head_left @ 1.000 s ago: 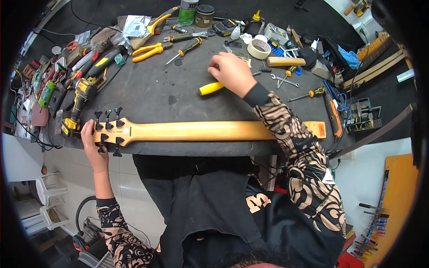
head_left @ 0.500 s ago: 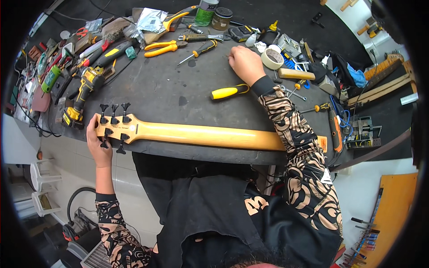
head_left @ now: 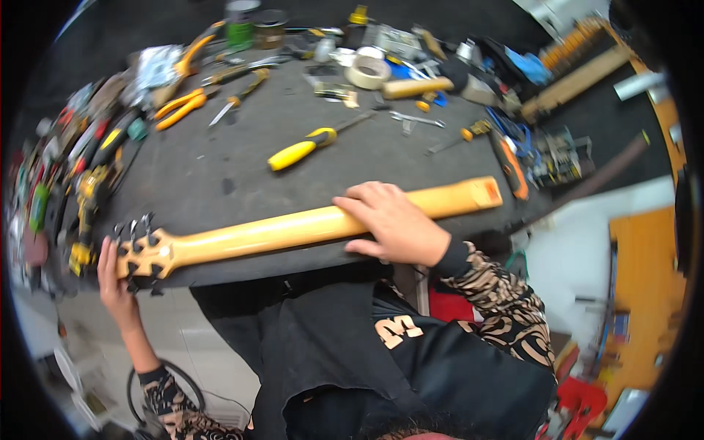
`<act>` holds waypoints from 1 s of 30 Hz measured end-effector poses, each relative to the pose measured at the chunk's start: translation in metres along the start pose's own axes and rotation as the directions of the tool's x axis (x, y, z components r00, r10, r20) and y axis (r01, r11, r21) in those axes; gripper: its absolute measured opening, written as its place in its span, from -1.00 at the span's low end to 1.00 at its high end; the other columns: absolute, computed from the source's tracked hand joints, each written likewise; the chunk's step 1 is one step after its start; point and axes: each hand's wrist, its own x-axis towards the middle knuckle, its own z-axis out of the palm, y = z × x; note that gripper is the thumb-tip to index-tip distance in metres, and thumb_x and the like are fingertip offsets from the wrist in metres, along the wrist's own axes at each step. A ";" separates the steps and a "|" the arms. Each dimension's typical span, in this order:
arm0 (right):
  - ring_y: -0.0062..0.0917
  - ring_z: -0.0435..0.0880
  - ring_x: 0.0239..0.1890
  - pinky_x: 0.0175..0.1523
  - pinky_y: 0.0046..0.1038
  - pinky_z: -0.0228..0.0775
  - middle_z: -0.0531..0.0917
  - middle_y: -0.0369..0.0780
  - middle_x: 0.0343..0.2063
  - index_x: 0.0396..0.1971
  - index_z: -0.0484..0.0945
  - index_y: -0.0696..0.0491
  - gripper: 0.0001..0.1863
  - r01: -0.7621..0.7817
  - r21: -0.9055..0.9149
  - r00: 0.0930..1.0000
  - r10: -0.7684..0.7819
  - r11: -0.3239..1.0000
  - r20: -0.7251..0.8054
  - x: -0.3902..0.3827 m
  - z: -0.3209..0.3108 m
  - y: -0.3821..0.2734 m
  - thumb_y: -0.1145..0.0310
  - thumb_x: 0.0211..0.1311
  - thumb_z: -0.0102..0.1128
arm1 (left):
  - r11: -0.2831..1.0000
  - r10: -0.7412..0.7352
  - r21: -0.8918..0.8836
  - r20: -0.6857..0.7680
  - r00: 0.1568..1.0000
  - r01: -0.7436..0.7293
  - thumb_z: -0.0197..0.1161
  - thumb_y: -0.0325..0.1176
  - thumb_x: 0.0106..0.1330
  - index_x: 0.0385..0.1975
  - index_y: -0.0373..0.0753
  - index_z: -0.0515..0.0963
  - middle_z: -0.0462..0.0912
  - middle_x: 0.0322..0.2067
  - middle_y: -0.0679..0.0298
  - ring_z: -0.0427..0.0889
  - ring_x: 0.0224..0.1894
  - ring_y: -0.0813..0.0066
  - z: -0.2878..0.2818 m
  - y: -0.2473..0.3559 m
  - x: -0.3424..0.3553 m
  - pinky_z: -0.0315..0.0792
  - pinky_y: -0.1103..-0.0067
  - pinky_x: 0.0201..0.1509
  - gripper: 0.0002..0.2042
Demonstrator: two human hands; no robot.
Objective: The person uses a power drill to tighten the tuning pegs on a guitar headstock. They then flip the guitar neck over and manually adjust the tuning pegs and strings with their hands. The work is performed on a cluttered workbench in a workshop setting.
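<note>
A bass guitar neck lies along the near edge of the dark workbench, pale back facing up. Its headstock, with several black tuning pegs, points left. My left hand holds the headstock's end, its thumb side partly hidden. Toward the heel, my right hand straddles the neck, fingers over the far side and thumb at the near side. Beyond the neck is a yellow and black screwdriver, its shaft pointing away to the right.
Orange-handled pliers and another screwdriver lie farther back. A tape roll, a wooden-handled tool and a wrench sit at the far right. A yellow and black cordless drill stands left among cluttered tools.
My right hand has come back from the far tools near the tape roll and taken hold of the neck. The neck now slants up to the right; my left hand stays at the headstock.
</note>
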 end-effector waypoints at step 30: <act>0.04 0.79 -0.23 -0.11 -0.01 0.59 0.79 0.02 -0.36 -0.14 0.72 0.13 -0.36 -0.205 0.302 0.968 0.146 0.931 0.206 0.011 -0.038 0.043 -0.26 0.33 0.40 | 0.906 -0.253 -0.237 0.361 0.898 0.351 0.08 -0.17 0.76 0.31 -0.42 0.49 0.61 0.16 0.18 0.53 0.24 0.39 0.039 -0.081 0.063 0.30 0.52 0.45 -0.58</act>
